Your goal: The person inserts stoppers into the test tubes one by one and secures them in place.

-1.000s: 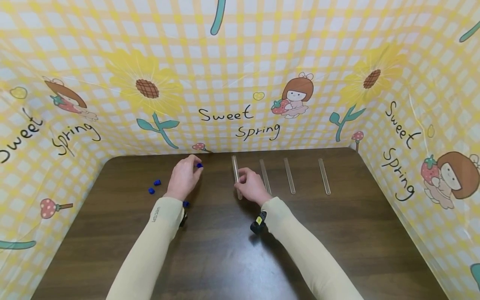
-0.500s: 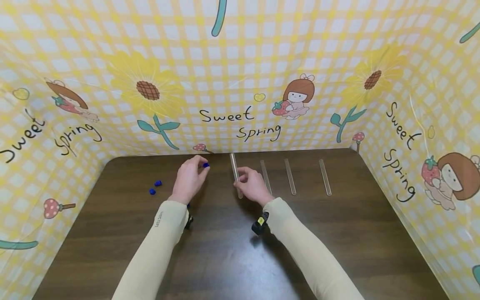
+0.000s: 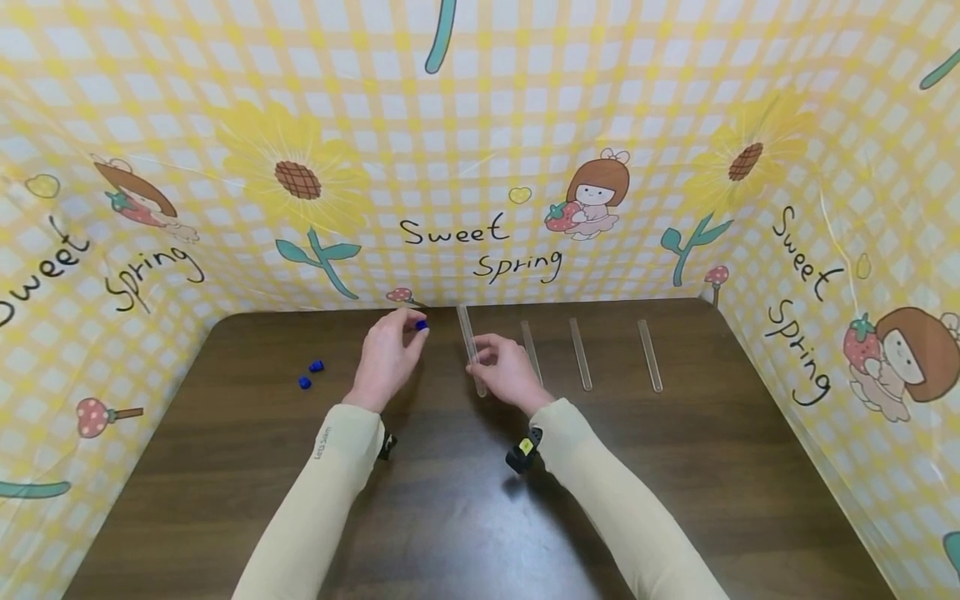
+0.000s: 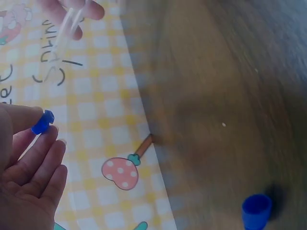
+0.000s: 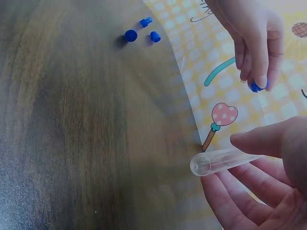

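Observation:
Between thumb and fingertips my left hand [image 3: 386, 354] pinches a small blue stopper [image 4: 43, 122]. My right hand [image 3: 508, 372] holds a clear test tube [image 3: 467, 325] by its lower part, the tube leaning with its upper end toward the back left. A short gap separates the stopper from the tube's upper end in the head view. In the right wrist view, the tube's rounded closed end [image 5: 199, 165] faces the camera and the thumb lies over its side.
Left of the hands, two blue stoppers [image 3: 316, 366] lie on the dark wooden table [image 3: 450, 517]; a third stopper [image 5: 130, 35] shows in the right wrist view. Three more test tubes [image 3: 580, 354] lie in a row at right. A checked yellow cloth [image 3: 465, 150] walls the back and sides.
My left hand has moved right with the stopper, closer to the tube. The upper end of the tube has shifted slightly left and up, while my right hand stays almost in place.

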The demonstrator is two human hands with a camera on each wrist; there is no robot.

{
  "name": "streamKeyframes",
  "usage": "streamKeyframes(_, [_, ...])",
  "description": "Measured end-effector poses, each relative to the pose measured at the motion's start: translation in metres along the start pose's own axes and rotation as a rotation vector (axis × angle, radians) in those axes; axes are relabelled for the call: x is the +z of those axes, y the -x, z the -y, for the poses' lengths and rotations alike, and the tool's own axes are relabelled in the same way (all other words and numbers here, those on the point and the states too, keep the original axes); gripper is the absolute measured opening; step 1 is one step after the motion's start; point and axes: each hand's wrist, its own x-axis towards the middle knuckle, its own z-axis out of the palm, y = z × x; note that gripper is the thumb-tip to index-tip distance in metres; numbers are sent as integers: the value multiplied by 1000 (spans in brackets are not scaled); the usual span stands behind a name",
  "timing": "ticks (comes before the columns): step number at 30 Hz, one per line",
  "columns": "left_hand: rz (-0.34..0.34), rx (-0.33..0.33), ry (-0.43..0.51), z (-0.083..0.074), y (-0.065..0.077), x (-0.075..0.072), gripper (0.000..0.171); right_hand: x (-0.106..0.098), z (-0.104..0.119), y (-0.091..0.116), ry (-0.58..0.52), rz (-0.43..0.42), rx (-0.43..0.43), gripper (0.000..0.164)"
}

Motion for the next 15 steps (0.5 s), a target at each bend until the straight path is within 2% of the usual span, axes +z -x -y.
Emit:
streamKeyframes(8, [-48,46,58,-9,1,1,23,-1,-1,4,19,-9,-49,37])
streamKeyframes(15, [-67,51,103,-16,1,0,24,-2,-1,9,25,-16,-67,28])
